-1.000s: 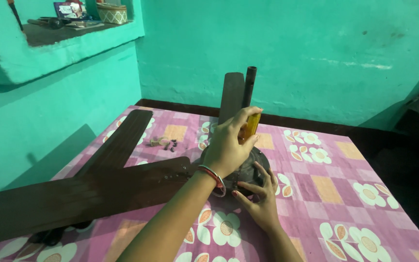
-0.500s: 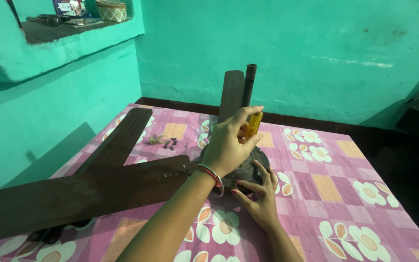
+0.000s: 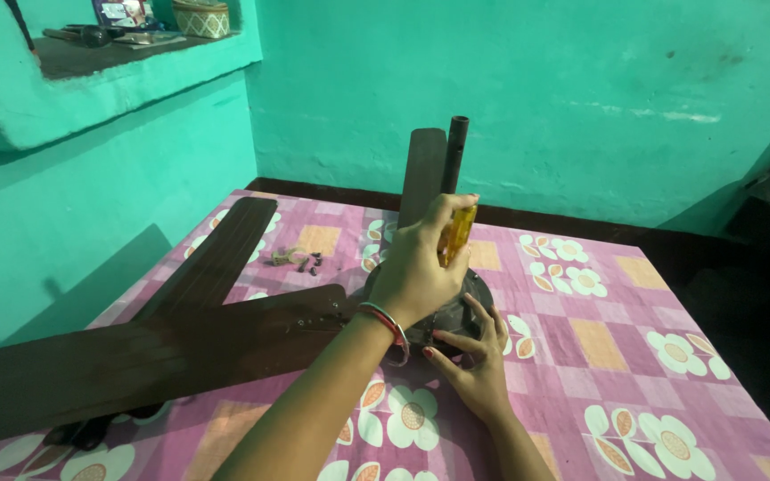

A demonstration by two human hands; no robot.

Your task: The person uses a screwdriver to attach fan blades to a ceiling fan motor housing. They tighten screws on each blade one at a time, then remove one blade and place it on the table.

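left hand [image 3: 421, 272] clamped on yellow screwdriver [image 3: 456, 234] | right hand [image 3: 477, 356] spread, bracing fan hub [image 3: 470, 298] | fan likely heavy, rigid; grip hub beside blades [image 3: 180, 343]

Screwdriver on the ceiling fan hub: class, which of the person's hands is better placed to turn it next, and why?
Probably the left hand: it already grips the yellow-handled screwdriver upright over the fan hub. The right hand is spread against the hub's edge, steadying it.

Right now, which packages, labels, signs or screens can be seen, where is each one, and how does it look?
Small flat rectangular printed card or package: top left, leaning upright on the green wall shelf beside a round woven basket; pale with dark patches, too small to tell more.
No signs or screens.
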